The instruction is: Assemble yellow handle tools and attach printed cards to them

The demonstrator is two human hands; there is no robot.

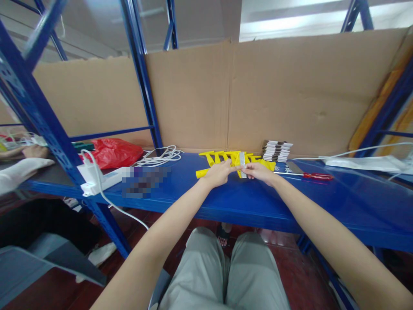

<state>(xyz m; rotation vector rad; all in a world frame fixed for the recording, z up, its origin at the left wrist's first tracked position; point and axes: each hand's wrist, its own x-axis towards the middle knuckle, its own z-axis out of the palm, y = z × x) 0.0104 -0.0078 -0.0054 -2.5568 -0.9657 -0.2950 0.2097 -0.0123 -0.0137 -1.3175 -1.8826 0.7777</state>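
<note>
My left hand is closed around a yellow handle, whose round end sticks out to the left. Its index finger reaches toward a pale grey strip that stands across the handle's far end. Thumb and fingers of my right hand pinch the lower part of that strip. Just behind both hands lie several yellow T-shaped handles, partly covered by the hands. A stack of white-and-dark flat pieces stands to their right. Near my right wrist lies a screwdriver with a red handle.
Cardboard walls the back of the blue table. Left are a red plastic bag, coiled white cable, a white power strip and a blue rack post. A co-worker's hand shows beyond. A white packet lies right.
</note>
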